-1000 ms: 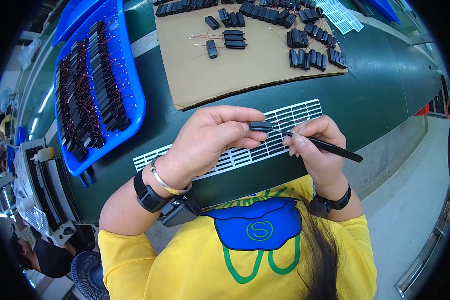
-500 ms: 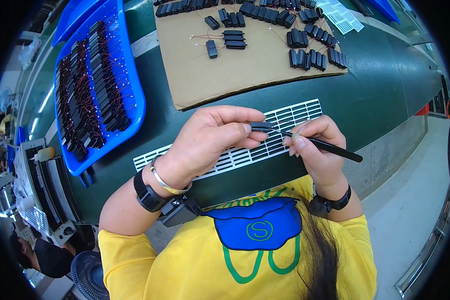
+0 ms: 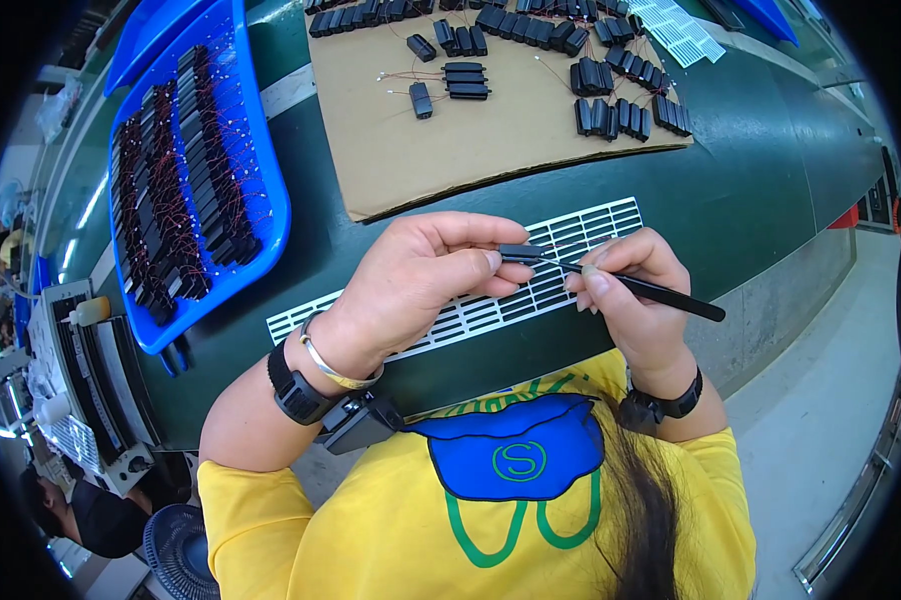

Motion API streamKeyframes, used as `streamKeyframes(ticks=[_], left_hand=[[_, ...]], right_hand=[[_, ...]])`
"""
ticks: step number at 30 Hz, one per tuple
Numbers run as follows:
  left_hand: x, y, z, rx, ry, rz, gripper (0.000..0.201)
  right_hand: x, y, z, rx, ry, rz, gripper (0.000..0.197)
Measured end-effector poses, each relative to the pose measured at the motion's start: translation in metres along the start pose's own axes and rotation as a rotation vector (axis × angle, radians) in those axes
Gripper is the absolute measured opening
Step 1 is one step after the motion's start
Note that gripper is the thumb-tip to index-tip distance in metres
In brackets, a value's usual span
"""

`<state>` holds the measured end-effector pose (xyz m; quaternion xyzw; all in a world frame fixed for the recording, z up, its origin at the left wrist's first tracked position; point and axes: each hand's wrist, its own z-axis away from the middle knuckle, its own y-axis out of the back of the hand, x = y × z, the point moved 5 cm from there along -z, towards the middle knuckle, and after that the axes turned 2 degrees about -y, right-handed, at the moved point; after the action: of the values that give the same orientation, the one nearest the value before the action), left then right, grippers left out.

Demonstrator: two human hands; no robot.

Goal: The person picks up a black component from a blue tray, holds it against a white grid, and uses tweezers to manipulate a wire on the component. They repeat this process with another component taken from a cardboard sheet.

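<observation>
Between the thumb and fingers of my left hand (image 3: 426, 275) is a small black rectangular part (image 3: 519, 254), likely the same kind as the wired black blocks nearby. My right hand (image 3: 636, 290) is closed around black tweezers (image 3: 666, 296). Their thin tip reaches to the right end of the black part; whether it touches is too fine to tell. Both hands are above a white slotted strip of small frames (image 3: 581, 232) lying on the green table.
A blue tray (image 3: 279, 205) at the left holds rows of black blocks with thin red wires. Beyond my hands lies a cardboard sheet (image 3: 411, 165) bearing several groups of black blocks (image 3: 466, 80). More white slotted pieces (image 3: 679, 35) lie at the far right on the green table (image 3: 751, 190).
The black part in my left hand has turned slightly, and the tweezers have shifted a little. Both hands stay in nearly the same place.
</observation>
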<state>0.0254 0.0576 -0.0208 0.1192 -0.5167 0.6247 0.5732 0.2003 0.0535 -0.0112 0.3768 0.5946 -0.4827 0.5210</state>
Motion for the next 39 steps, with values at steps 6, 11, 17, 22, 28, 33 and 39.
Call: streamKeyframes(ticks=[6,11,17,22,28,33,39], left_hand=[[-0.0005,0.0002,-0.0005,-0.002,-0.008,0.030,0.025],[0.0000,0.0006,-0.0008,0.009,0.003,0.070,0.025],[-0.0002,0.0009,-0.0007,0.003,0.031,0.062,0.023],[-0.0001,0.0014,-0.0011,-0.004,0.074,0.115,0.023],[0.0006,0.0016,-0.0018,-0.012,0.093,0.113,0.023],[-0.0010,0.0017,-0.0014,0.016,0.082,0.093,0.024],[-0.0002,0.0003,-0.0010,0.052,0.055,0.047,0.024]], right_hand=[[0.0005,0.0000,-0.0004,-0.023,-0.004,-0.014,0.010],[-0.0004,-0.0013,-0.0013,-0.006,-0.001,0.044,0.011],[-0.0008,-0.0016,-0.0012,-0.017,0.001,0.048,0.010],[-0.0015,-0.0018,-0.0018,-0.015,0.017,0.050,0.010],[-0.0007,0.0001,-0.0014,-0.025,0.000,-0.012,0.008],[0.0007,0.0016,-0.0009,-0.037,0.000,0.011,0.009],[-0.0020,-0.0012,0.0044,-0.051,0.078,0.001,0.010]])
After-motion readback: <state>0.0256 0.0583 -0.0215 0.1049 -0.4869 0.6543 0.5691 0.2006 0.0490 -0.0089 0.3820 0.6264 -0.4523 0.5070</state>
